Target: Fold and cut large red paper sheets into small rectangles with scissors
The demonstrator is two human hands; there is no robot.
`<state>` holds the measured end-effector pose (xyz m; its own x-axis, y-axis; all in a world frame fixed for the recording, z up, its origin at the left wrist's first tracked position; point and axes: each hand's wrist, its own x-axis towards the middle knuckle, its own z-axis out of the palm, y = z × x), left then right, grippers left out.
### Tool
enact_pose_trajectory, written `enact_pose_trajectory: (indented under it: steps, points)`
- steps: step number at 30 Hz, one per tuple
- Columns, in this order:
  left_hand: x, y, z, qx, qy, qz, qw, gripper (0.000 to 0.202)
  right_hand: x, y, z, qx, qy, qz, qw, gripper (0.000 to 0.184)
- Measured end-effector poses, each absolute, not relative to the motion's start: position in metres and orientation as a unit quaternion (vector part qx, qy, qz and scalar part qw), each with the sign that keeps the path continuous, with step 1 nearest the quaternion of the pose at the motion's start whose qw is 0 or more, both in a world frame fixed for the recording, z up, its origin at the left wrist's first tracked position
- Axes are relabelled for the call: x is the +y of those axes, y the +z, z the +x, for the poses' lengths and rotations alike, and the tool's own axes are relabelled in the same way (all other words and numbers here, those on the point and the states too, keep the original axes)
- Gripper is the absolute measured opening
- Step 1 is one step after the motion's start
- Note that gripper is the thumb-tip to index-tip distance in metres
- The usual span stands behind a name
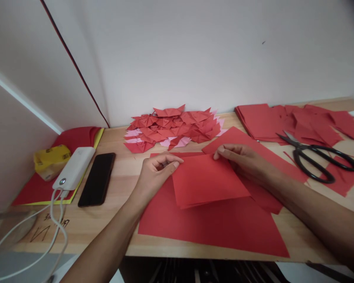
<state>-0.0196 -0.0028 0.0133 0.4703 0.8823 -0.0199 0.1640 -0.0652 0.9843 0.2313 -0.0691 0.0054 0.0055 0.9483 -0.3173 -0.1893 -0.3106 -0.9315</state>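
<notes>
A folded sheet of red paper (208,179) is held up by its far corners, its loose layers showing at the near edge. My left hand (159,169) pinches the far left corner between thumb and finger. At the far right corner, my right hand (238,157) has its thumb and fingertips closed on the paper. Beneath lies a larger red sheet (212,232), flat on the table and reaching toward its front edge. Another red sheet (271,159) lies at an angle behind and under my right hand and forearm.
Folded red and pink paper shapes (171,127) are piled by the wall. Black-handled scissors (312,153) lie at right near red paper pieces (312,122) and a stack (253,120). A phone (97,179), white power bank (75,167) with cables and yellow packet (51,161) sit left.
</notes>
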Motion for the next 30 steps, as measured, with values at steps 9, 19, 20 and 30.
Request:
enact_pose_trajectory:
  steps: [9,19,20,30]
  points:
    - [0.000,0.015,-0.015,0.388,0.367,0.603,0.592,0.035,-0.067,-0.005,0.236,-0.448,0.574,-0.532,0.432,0.034]
    - [-0.001,0.019,-0.015,0.364,0.291,0.591,0.658,0.038,-0.070,0.013,0.241,-0.536,0.537,-0.533,0.375,0.044]
    - [-0.003,0.020,-0.013,0.362,0.275,0.597,0.661,0.038,-0.071,0.015,0.238,-0.554,0.531,-0.534,0.355,0.048]
    - [-0.012,0.019,0.003,0.360,0.310,0.555,0.683,0.035,-0.078,0.009,0.209,-0.576,0.507,-0.576,0.280,0.051]
